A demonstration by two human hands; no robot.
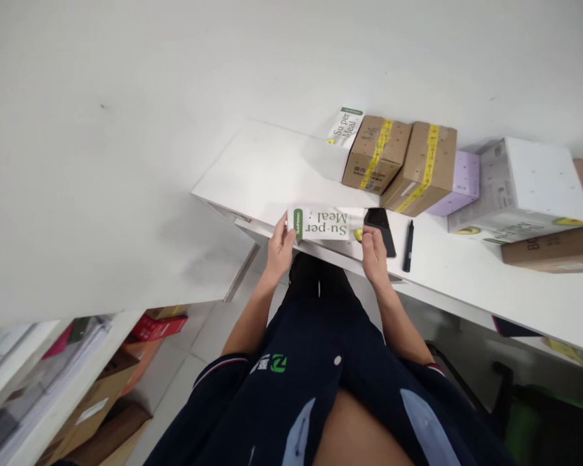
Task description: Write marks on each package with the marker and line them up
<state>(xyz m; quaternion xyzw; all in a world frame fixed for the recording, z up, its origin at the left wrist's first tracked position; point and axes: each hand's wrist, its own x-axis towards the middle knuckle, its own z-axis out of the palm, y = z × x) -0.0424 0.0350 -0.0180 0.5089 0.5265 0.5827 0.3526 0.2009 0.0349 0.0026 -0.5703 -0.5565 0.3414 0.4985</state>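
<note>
Now I grip the white box (319, 223) between my left hand (280, 247) and my right hand (374, 252), one at each short end over the desk (267, 165), and I think it is light, rather stiff, smooth card, best taken by these ends without squeezing.

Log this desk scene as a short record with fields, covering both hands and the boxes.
Left hand: holds the left end of a white Su-per Meal box
Right hand: at the same box's right end
Box lettering: upside down in view
Near right hand: smartphone, then black marker
Desk row, left to right: another Su-per Meal box, two yellow-taped cardboard boxes, lilac box, large white carton
</note>
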